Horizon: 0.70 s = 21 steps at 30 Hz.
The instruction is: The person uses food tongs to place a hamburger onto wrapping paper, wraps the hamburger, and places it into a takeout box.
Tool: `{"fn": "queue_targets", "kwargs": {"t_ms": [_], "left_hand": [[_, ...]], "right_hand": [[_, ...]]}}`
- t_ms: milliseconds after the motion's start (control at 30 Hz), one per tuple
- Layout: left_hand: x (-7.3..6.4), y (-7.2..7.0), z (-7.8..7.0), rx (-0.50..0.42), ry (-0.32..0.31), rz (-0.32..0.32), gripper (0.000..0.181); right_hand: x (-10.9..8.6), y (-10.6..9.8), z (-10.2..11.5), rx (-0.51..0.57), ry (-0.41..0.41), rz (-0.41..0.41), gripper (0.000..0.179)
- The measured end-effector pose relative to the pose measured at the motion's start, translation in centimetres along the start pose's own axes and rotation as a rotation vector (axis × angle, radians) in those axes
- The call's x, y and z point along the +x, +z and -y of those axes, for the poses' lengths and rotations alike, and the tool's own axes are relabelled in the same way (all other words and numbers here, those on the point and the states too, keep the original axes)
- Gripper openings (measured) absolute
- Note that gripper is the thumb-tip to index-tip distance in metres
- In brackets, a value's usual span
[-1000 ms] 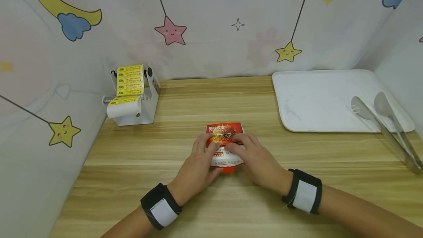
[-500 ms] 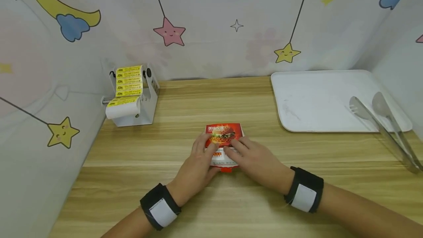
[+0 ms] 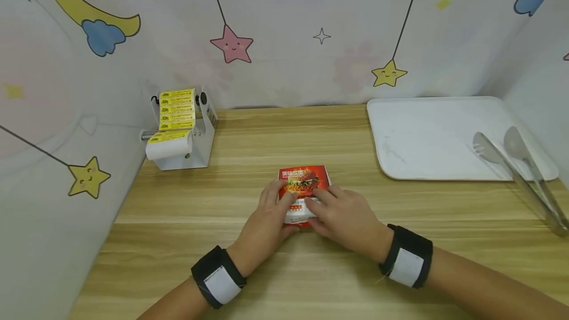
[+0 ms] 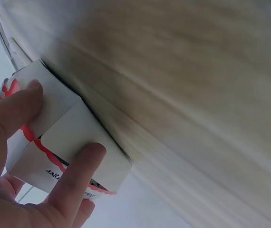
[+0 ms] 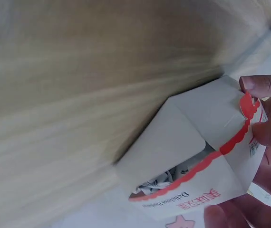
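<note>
A red and white cardboard burger box (image 3: 306,178) with a burger picture on its lid sits on the table between both hands. My left hand (image 3: 263,220) holds its left side, fingers over the lid, thumb at the front; one finger lies along the side wall in the left wrist view. My right hand (image 3: 348,215) grips the right front part. In the right wrist view its thumb lies on the front wall beside a red tab (image 5: 246,105), fingertips on the lid. Through the gap under the lid's scalloped edge, printed white paper (image 5: 160,183) shows inside.
A label dispenser (image 3: 204,149) with a roll of yellow labels (image 3: 175,110) stands at the back left. At the back right lies a white tray (image 3: 418,137), with metal tongs (image 3: 540,201) resting across its front edge. Printed cloth walls enclose the wooden table (image 3: 178,201).
My right thumb has come round to the box's front beside the red tab, and less of the tab sticks out. My left hand stays on the box.
</note>
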<state>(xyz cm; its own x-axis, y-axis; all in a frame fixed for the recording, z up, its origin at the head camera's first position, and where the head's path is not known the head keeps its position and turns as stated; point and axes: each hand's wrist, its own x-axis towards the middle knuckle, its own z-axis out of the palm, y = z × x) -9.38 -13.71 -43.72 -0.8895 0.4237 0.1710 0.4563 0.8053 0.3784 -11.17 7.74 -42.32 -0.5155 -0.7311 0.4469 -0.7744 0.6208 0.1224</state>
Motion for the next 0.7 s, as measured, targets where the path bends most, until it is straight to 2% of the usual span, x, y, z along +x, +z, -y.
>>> {"fn": "queue_targets", "kwargs": {"t_ms": [200, 267, 500, 700], "left_hand": [[-0.01, 0.08, -0.12, -0.007, -0.008, -0.01, 0.062], [0.02, 0.12, -0.17, -0.01, -0.018, -0.005, 0.062], [0.05, 0.18, -0.25, -0.013, -0.04, 0.005, 0.063], [0.06, 0.13, -0.28, -0.02, -0.024, -0.011, 0.066]], "right_hand": [[0.14, -0.2, 0.38, -0.069, -0.043, -0.009, 0.054], [0.12, -0.23, 0.48, -0.082, -0.053, -0.015, 0.052], [0.16, -0.54, 0.52, -0.057, -0.033, -0.006, 0.053], [0.19, -0.36, 0.53, -0.039, -0.008, -0.018, 0.053]]}}
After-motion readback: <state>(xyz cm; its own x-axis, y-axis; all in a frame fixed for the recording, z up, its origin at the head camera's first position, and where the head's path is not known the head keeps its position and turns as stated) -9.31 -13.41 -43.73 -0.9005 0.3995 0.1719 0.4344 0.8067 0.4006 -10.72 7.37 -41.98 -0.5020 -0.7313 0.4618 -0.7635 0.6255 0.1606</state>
